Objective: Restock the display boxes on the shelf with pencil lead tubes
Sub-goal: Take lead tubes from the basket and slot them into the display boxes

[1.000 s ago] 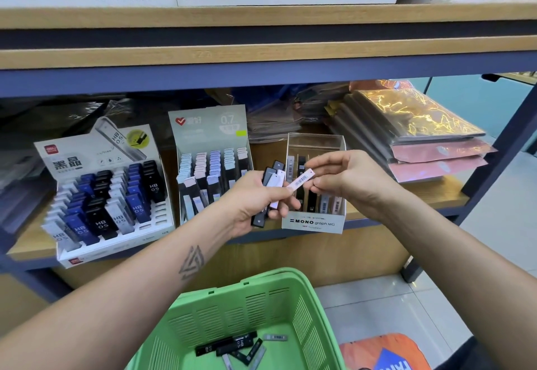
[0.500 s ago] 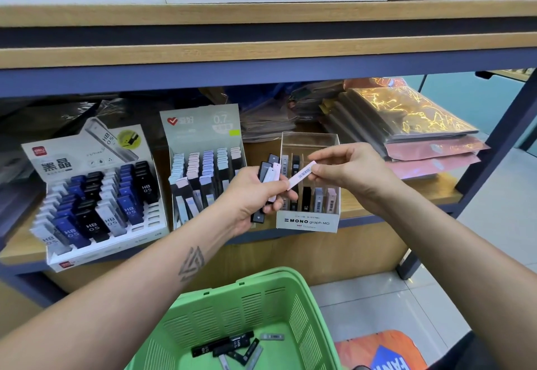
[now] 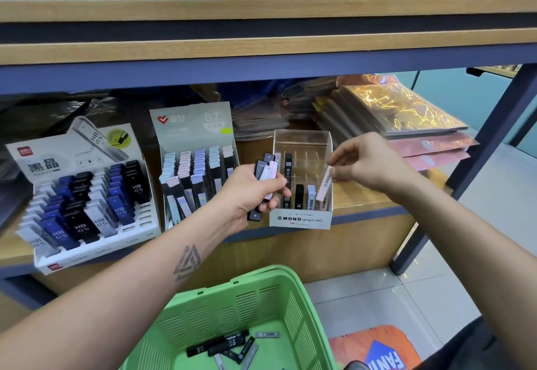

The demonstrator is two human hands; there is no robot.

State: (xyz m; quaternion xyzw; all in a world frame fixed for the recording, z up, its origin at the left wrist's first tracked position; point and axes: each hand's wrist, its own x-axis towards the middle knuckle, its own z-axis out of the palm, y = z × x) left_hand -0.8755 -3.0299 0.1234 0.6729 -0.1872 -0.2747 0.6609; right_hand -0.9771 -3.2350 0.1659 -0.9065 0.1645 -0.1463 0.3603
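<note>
One Tube Moved From Bundle to Mono Box Slot

One pale pink tube [image 3: 325, 184] has left the bundle and now stands tilted over the right front slot of the Mono box [image 3: 300, 218], at centre frame; half a second ago it was still beside the bundle. The right hand [image 3: 369, 163] pinches its upper end between thumb and fingertips, grip not yet released. In my judgement insertion is under way but not complete.

The left hand [image 3: 252, 192] has its fingers curled round the remaining tubes [image 3: 266, 178], black and pale, just left of the box.

Containers:
- Mono box: a few tubes in the front row; rear clear slots appear mostly vacant.
- 0.7 box [image 3: 191, 125], centre left: rows largely filled.
- HB box [image 3: 58, 154], left of frame: mostly filled; some front-right slots open.
- Green basket [image 3: 261, 297], bottom centre: several loose tubes on its floor.
</note>
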